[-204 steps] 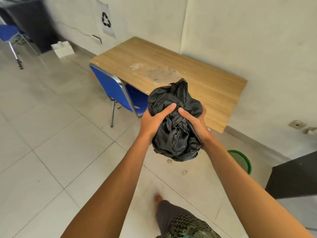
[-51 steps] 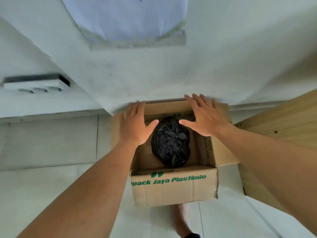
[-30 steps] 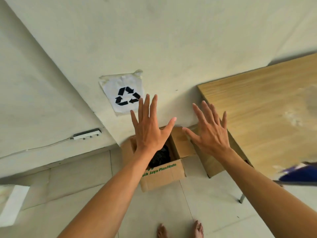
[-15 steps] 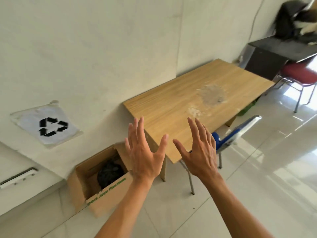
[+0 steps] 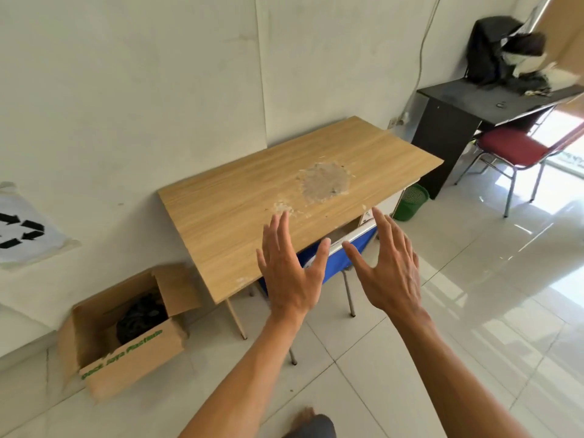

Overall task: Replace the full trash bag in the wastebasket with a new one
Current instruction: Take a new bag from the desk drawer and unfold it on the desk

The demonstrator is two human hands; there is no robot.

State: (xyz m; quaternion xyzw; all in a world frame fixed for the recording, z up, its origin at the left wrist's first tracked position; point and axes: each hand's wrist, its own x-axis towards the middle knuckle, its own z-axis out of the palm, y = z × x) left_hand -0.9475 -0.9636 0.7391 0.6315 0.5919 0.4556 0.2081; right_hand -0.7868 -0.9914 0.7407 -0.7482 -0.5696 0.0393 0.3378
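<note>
both hands are raised in front of the wooden desk [image 5: 284,197], empty and with fingers spread: the left hand [image 5: 292,273] and right hand [image 5: 390,273] sit side by side, not touching. the full black trash bag [image 5: 140,317] lies inside the open cardboard box [image 5: 126,358] on the floor against the wall, left of the desk. the green wastebasket [image 5: 410,202] stands past the desk's far end, near a black desk [image 5: 458,121]. compared with half a second ago the view has swung right, so the box sits lower left, the recycling sign [image 5: 19,232] is cut by the left edge, and the wastebasket shows more clearly
</note>
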